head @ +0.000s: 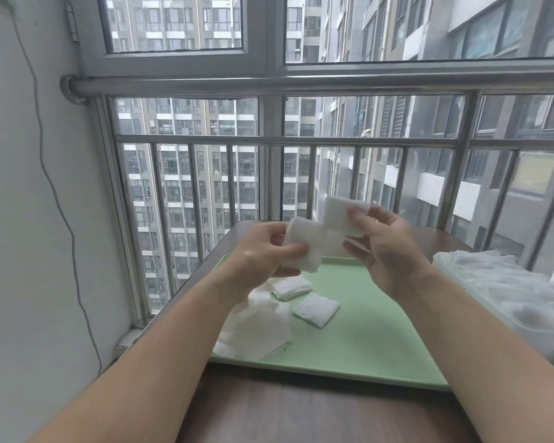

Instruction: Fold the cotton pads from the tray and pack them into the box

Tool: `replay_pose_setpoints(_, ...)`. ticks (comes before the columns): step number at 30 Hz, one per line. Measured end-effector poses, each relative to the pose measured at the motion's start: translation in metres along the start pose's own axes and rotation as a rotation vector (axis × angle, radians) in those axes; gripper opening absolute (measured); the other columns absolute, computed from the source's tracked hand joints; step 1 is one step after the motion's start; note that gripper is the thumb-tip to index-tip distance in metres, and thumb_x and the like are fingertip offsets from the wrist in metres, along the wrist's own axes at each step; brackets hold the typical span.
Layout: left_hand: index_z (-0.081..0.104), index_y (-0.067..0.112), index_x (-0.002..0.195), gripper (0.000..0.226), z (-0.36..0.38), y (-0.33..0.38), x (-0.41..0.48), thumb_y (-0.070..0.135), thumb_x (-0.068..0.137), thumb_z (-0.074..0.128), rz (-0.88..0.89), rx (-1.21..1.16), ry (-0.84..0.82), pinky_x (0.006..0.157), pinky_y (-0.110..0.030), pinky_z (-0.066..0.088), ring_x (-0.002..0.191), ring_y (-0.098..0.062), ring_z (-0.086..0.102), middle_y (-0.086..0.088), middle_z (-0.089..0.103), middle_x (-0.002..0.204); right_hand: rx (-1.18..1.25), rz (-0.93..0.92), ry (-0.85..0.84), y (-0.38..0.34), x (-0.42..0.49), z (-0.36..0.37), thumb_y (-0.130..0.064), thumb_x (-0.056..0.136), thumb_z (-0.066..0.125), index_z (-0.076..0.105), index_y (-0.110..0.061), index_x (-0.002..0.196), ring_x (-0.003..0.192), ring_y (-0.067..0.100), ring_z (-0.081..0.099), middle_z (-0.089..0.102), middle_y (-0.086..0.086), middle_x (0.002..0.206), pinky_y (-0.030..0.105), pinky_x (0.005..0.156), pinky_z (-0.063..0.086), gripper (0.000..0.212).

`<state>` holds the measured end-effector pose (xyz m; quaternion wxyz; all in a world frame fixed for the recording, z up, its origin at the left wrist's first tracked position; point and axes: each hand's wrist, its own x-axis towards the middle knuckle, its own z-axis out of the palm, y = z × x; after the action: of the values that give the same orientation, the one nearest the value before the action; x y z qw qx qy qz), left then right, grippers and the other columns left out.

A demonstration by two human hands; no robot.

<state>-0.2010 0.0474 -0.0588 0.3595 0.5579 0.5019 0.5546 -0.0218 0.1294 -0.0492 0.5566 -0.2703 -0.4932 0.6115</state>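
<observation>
I take the green tray (365, 330) as my reference for everything here. Above its far edge I hold one cotton pad (328, 230) in the air, stretched between both hands. My left hand (263, 251) pinches the left end of the pad between thumb and fingers, and my right hand (387, 247) grips the right end in the same way, so both hands are busy with this one pad and neither is free. The pad looks twisted in the middle and is not a neat square, so I judge that I am in the middle of folding it. On the tray, towards its left side, two folded pads (290, 287) lie flat just beside each other. At the tray's near left corner there is a loose pile of unfolded pads (256, 327), and I cannot count how many it holds. To the right of the tray, close against its right rim, stands a translucent container (493, 292) with white material inside, which I take for the box. Whether this white material is packed pads or only wrapping, I cannot tell. My judgement of the progress is that the task is far from finished: two pads are folded but not yet packed, one is in my hands, and the whole pile waits to be folded and then moved into the box.
</observation>
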Motion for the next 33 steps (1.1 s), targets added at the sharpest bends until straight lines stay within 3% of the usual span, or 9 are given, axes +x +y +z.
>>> replay_pose_setpoints(4,0.070,0.023,0.101,0.017,0.000,-0.001,0.000,0.010,0.091,0.072,0.007,0.025,0.024,0.076,-0.034,0.063,0.090,-0.018,0.074,-0.006,0.075,0.105,0.070,-0.059,-0.192,-0.008,-0.002,-0.004,-0.022,0.084,0.070,0.061,0.001,0.123,0.095,0.024,0.068,0.071,0.013,0.107,0.032,0.074,0.058,0.046)
replay_pose_setpoints(8,0.071,0.021,0.101,0.020,0.002,0.001,-0.002,0.006,0.089,0.071,0.027,0.087,0.006,0.078,-0.037,0.063,0.089,-0.017,0.075,-0.003,0.077,0.096,-0.303,-0.162,-0.374,-0.005,-0.013,0.006,-0.023,0.072,0.080,0.070,0.004,0.109,0.089,0.029,0.069,0.074,0.021,0.102,0.040,0.077,0.054,0.046)
replay_pose_setpoints(11,0.072,0.020,0.106,0.022,0.003,0.003,-0.003,0.006,0.089,0.071,0.036,0.119,-0.021,0.073,-0.032,0.061,0.086,-0.015,0.075,-0.001,0.078,0.097,-0.472,-0.255,-0.326,-0.001,-0.014,0.008,-0.012,0.074,0.084,0.075,0.001,0.101,0.082,0.020,0.071,0.076,0.016,0.095,0.028,0.070,0.055,0.031)
replay_pose_setpoints(14,0.073,0.022,0.104,0.020,0.004,0.004,-0.004,0.009,0.089,0.073,0.062,0.129,-0.051,0.073,-0.030,0.059,0.086,-0.015,0.074,-0.001,0.077,0.098,-0.505,-0.277,-0.296,0.000,-0.010,0.004,-0.013,0.073,0.087,0.076,-0.002,0.098,0.090,0.028,0.073,0.077,0.012,0.094,0.037,0.081,0.060,0.030)
replay_pose_setpoints(18,0.074,0.023,0.104,0.020,0.004,0.004,-0.005,0.010,0.088,0.073,0.093,0.160,-0.090,0.070,-0.029,0.055,0.083,-0.012,0.070,0.001,0.077,0.096,-0.579,-0.316,-0.273,0.002,-0.010,0.004,-0.013,0.069,0.090,0.076,-0.005,0.093,0.087,0.028,0.074,0.078,0.008,0.089,0.035,0.080,0.061,0.029)
replay_pose_setpoints(23,0.073,0.020,0.109,0.023,0.003,0.004,-0.004,0.010,0.088,0.073,0.103,0.178,-0.098,0.066,-0.025,0.053,0.082,-0.009,0.069,0.001,0.076,0.094,-0.584,-0.335,-0.258,0.003,-0.009,0.006,-0.013,0.069,0.090,0.074,-0.004,0.092,0.085,0.027,0.074,0.077,0.009,0.088,0.028,0.074,0.060,0.029)
replay_pose_setpoints(28,0.072,0.010,0.110,0.025,0.004,0.008,-0.005,0.003,0.086,0.071,0.139,0.258,-0.062,0.061,-0.021,0.054,0.080,-0.010,0.066,-0.009,0.074,0.099,-0.580,-0.343,-0.216,0.006,-0.011,0.008,-0.014,0.072,0.089,0.074,-0.010,0.088,0.081,0.028,0.073,0.077,0.009,0.085,0.034,0.071,0.060,0.022)
replay_pose_setpoints(31,0.072,0.009,0.112,0.023,0.006,0.010,-0.005,0.006,0.089,0.070,0.147,0.255,-0.032,0.063,-0.019,0.055,0.085,-0.015,0.069,-0.009,0.074,0.101,-0.552,-0.329,-0.205,0.006,-0.010,0.008,-0.013,0.076,0.086,0.073,-0.012,0.088,0.075,0.019,0.071,0.076,0.011,0.086,0.023,0.061,0.054,0.018)
replay_pose_setpoints(33,0.072,0.010,0.114,0.024,0.008,0.013,-0.006,0.008,0.091,0.069,0.132,0.226,-0.028,0.065,-0.021,0.056,0.088,-0.017,0.070,-0.008,0.075,0.102,-0.537,-0.312,-0.194,0.006,-0.010,0.008,-0.011,0.078,0.084,0.072,-0.011,0.090,0.075,0.019,0.070,0.075,0.014,0.087,0.023,0.060,0.053,0.017)
